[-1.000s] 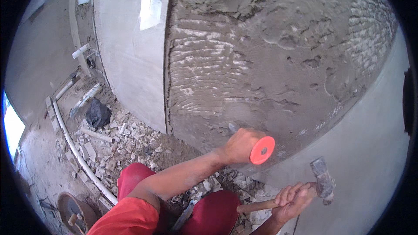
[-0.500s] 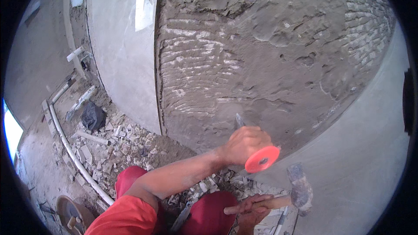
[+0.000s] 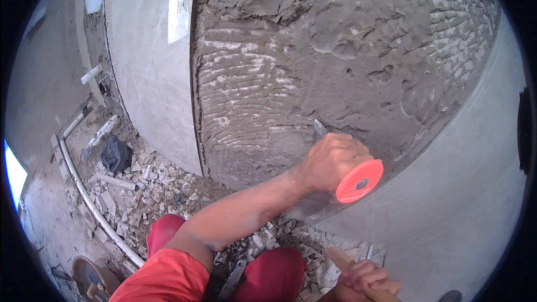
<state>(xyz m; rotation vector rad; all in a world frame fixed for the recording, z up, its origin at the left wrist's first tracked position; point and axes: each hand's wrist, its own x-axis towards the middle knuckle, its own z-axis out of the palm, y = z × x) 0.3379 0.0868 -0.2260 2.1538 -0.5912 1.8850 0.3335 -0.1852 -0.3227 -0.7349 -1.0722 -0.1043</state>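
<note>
Against the lower part of the rough mortar (image 3: 341,78), left hand (image 3: 335,159) is clamping a chisel (image 3: 320,128), fingers wrapped round it. Tip is poking out past the fist, pointing up and slightly left; can't tell if it's touching the mortar. Orange guard (image 3: 348,189) is sitting at the near side of the fist, facing the camera, grey end showing at its centre. Down at the lower edge, right hand (image 3: 366,277) is gripping a hammer (image 3: 338,258) by its wooden handle, which is slanting down to the right; can't make out the head for certain. Hands are sitting well apart. Red sleeve (image 3: 168,277) is covering the left upper arm. Ridges are running across the mortar at left and upper right; smooth wall (image 3: 447,184) is flanking it on the right. Rubble (image 3: 159,187) is lying below, white pipe (image 3: 92,204) bending past it, black bag (image 3: 116,154) resting between pipe and wall panel (image 3: 148,78). Bucket (image 3: 112,275) is standing lower left.
</note>
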